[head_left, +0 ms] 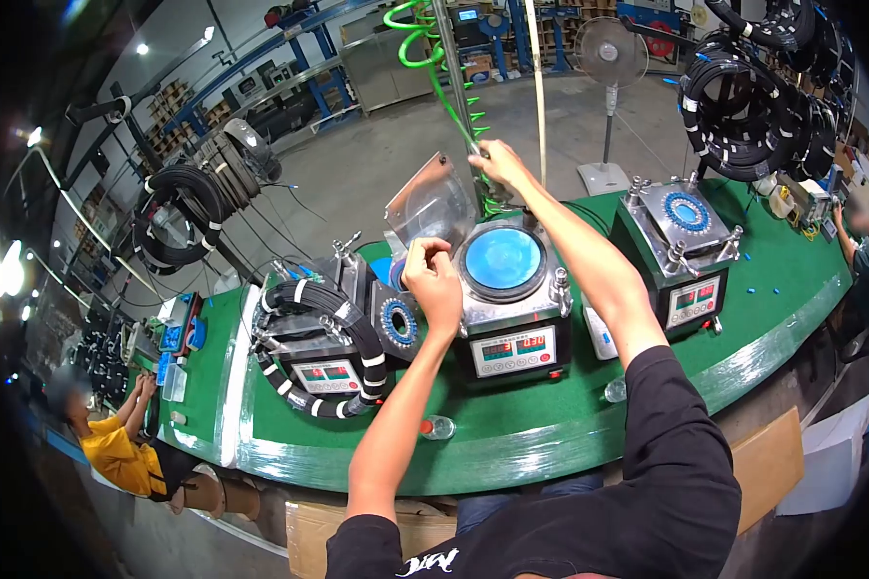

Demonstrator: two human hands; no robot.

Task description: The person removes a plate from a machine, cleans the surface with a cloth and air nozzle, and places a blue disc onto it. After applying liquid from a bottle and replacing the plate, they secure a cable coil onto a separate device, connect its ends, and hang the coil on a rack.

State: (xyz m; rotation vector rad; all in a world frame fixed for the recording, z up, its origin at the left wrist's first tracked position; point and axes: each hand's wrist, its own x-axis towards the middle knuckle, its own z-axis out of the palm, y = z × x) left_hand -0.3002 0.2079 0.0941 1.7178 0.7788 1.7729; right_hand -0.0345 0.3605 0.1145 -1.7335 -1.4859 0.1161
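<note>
My left hand (pixel 433 280) is closed beside the left edge of the middle polishing machine (pixel 514 353); whatever its curled fingers hold is hidden. The machine has a round blue pad (pixel 503 258) on top and a lit red display. Beyond the pad, my right hand (pixel 495 162) is raised, its fingers wrapped round the end of the green coiled air hose (pixel 444 96). A clear hinged cover (pixel 430 203) stands tilted up behind my left hand. Left of the machine, a round fixture with blue connectors (pixel 399 322) leans near my left forearm.
Another machine (pixel 681 261) with a ring of blue connectors stands at right. At left, a black cable coil (pixel 323 347) lies over a third machine. A small bottle (pixel 438 427) is near the front edge of the green table (pixel 512 454). People work at far left and right.
</note>
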